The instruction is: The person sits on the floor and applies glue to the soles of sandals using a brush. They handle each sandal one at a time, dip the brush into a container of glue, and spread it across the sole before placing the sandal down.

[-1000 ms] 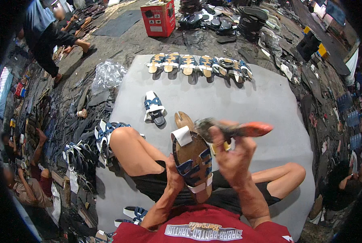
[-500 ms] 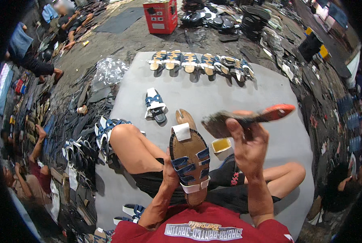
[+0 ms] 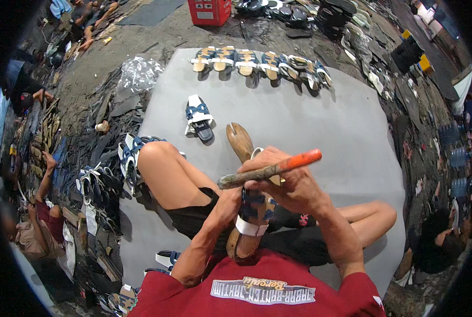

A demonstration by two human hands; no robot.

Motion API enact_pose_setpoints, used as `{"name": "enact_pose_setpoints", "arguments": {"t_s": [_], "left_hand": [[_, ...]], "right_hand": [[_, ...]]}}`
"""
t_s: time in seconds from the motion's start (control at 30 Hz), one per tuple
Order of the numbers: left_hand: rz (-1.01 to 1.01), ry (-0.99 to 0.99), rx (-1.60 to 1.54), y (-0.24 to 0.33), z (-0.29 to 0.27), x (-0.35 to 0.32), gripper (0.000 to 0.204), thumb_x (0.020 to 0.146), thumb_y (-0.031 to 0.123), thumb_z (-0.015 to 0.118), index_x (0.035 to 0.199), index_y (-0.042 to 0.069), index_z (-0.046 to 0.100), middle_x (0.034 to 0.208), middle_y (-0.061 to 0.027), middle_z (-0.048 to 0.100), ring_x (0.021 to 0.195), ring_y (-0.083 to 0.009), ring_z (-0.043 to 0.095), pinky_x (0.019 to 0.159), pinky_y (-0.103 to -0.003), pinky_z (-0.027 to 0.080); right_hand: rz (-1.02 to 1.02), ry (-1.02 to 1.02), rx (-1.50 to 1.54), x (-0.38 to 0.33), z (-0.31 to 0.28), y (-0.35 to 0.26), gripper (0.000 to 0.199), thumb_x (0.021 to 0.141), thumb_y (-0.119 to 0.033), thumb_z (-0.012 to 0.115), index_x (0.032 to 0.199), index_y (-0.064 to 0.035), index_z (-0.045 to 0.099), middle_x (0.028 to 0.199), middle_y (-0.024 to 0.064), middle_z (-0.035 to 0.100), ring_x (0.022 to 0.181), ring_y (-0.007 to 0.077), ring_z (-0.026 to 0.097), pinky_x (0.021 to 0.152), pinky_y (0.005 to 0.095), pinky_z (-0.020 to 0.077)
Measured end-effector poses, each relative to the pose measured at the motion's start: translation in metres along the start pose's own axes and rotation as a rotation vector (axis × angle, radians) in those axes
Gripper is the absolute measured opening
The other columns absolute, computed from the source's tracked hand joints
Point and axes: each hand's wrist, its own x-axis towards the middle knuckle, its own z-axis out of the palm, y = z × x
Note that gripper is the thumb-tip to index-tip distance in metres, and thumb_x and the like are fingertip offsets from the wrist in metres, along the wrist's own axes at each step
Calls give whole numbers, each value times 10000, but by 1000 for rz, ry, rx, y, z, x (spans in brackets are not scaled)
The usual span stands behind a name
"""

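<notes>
A: Where's the blue-and-white strapped sandal?
B: Upright-ish over the lap, between both hands. Left hand grips its side; some fingertips hidden.
A: Right hand?
B: Fingers curled round an orange-gripped tool, probably pincers, laid across the sandal's upper part. Can't make out whether fingertips pinch a strap underneath.
A: Doing it well?
B: My call: brace the sandal firmly left-handed, keep the tool's dark end off the blue straps, work with free fingertips.
A: Surface, room?
B: Smooth grey mat, row of sandals along its far edge, single sandal nearer. Beyond: dark floor littered with scraps, crumpled clear plastic, red box, seated co-worker far left.
</notes>
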Motion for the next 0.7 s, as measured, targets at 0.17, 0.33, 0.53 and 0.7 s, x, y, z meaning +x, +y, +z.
{"name": "enact_pose_setpoints", "arguments": {"t_s": [0.17, 0.33, 0.53, 0.7], "left_hand": [[-190, -76, -522, 0, -14, 0, 701, 1112, 614, 334, 1453, 37, 540, 1247, -155, 706, 1074, -232, 737, 909, -364, 620], [-179, -28, -716, -17, -27, -14, 702, 1114, 614, 310, 1495, 55, 498, 1250, -156, 715, 1027, -248, 754, 871, -392, 645], [-235, 18, -717, -27, -4, 2, 710, 1102, 638, 305, 1438, 58, 539, 1175, -152, 733, 960, -244, 762, 809, -374, 655], [-152, -40, -959, -16, -24, -22, 879, 1042, 739, 272, 1397, -13, 555, 1099, -259, 714, 907, -369, 754, 719, -490, 660]], "right_hand": [[122, 109, -123, -25, -5, 11, 221, 950, -104, 776, 1164, -76, 726, 1053, 80, 726, 926, 232, 668, 793, 376, 540], [375, -54, -126, -44, -55, 9, 199, 989, -64, 726, 1180, -11, 705, 1084, 104, 746, 1025, 196, 726, 836, 343, 581], [76, 65, -165, -25, -5, 25, 244, 978, -126, 741, 1215, -78, 713, 1117, 68, 720, 954, 248, 665, 834, 393, 541], [445, 136, -192, -76, -67, 79, 210, 1001, -140, 726, 1193, -55, 737, 1049, 99, 782, 948, 200, 733, 835, 367, 575]]}}
